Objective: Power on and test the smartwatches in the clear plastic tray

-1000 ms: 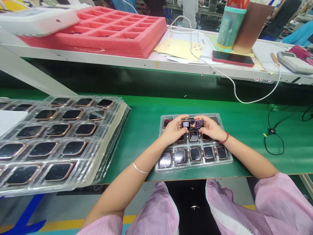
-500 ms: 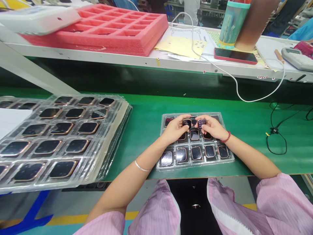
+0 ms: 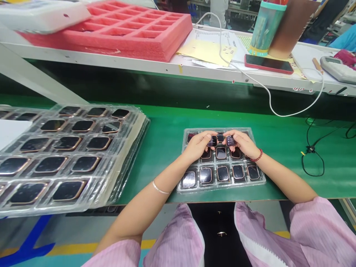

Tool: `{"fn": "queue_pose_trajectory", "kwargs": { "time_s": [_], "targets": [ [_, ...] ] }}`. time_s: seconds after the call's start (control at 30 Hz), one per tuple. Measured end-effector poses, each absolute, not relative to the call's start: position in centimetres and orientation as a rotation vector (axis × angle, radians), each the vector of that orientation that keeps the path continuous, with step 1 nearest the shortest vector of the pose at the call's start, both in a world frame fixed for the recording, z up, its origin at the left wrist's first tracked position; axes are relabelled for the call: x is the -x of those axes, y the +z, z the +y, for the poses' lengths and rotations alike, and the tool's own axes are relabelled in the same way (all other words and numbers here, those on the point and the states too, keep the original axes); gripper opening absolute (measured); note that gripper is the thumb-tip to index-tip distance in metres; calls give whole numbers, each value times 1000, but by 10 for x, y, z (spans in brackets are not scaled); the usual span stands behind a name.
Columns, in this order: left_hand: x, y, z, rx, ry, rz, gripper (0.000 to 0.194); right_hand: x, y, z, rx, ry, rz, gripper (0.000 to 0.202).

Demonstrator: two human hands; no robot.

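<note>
One watch [image 3: 213,141] gripped by left hand [image 3: 197,146] | right hand [image 3: 245,144] gripping second watch [image 3: 230,141] | green tabletop [image 3: 162,155] | white shelf [image 3: 205,70] behind, person [image 3: 218,11] beyond

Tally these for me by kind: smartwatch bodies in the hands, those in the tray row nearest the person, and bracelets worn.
Held smartwatch bodies: 2
Nearest-row smartwatch bodies: 5
Silver-coloured bangle: 1
Red beaded bracelet: 1
Total: 9

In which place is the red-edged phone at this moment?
In the head view, the phone lies at the upper right, on the white shelf, in front of the blue-green cup and right of the yellow paper.
</note>
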State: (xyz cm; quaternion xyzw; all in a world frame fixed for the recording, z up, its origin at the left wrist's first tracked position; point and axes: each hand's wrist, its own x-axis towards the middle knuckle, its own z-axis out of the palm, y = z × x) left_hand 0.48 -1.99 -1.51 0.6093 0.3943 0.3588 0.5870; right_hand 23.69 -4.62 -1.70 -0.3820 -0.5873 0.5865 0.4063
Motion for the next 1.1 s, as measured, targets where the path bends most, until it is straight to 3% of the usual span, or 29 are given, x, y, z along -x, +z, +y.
{"fn": "queue_pose_trajectory", "kwargs": {
  "time_s": [0.33, 1.1],
  "targets": [
    [-6, -20, -18, -1365, 843, 802, 63, -238, -16, -46, 932, 1431, -1588, 49],
    [-4, -18, -20, -1461, 797, 864, 38, -236, -13, -47, 943, 1462, -1513, 30]
  ]
}}
